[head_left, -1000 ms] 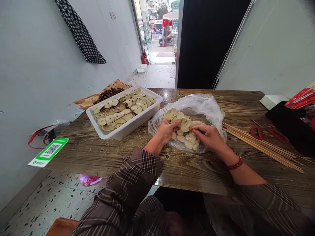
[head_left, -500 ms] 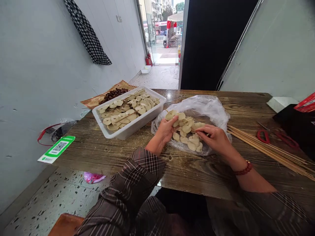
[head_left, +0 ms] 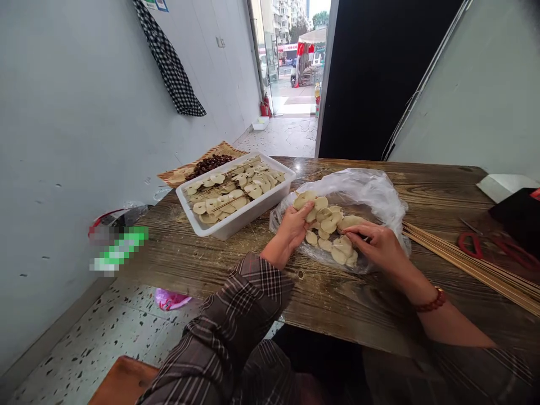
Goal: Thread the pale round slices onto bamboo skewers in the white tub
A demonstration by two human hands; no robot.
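Note:
My left hand point(head_left: 293, 228) grips pale, thin round slices point(head_left: 304, 198), its thumb lying over them. Facing it from the right, my right hand point(head_left: 382, 244) is closed in a pinch beside another pale slice; what sits between the fingertips is too small to make out. Both hands are above a crumpled clear plastic bag point(head_left: 363, 183), where more loose slices point(head_left: 341, 251) lie in a heap. To the left stands a white plastic tray point(head_left: 242, 218) filled with similar slices threaded on thin sticks.
Bamboo skewers point(head_left: 464, 254) lie on the wooden table point(head_left: 236, 264) at the right, near red-handled scissors point(head_left: 469, 245). Small dark brown pieces point(head_left: 213, 164) rest on patterned paper point(head_left: 171, 177) behind the tray. A black box point(head_left: 517, 216) stands at the far right.
The whole view has shifted, so the scene sits slightly further right and lower. Both hands keep nearly the same pose over the bag, and the left still grips the slices.

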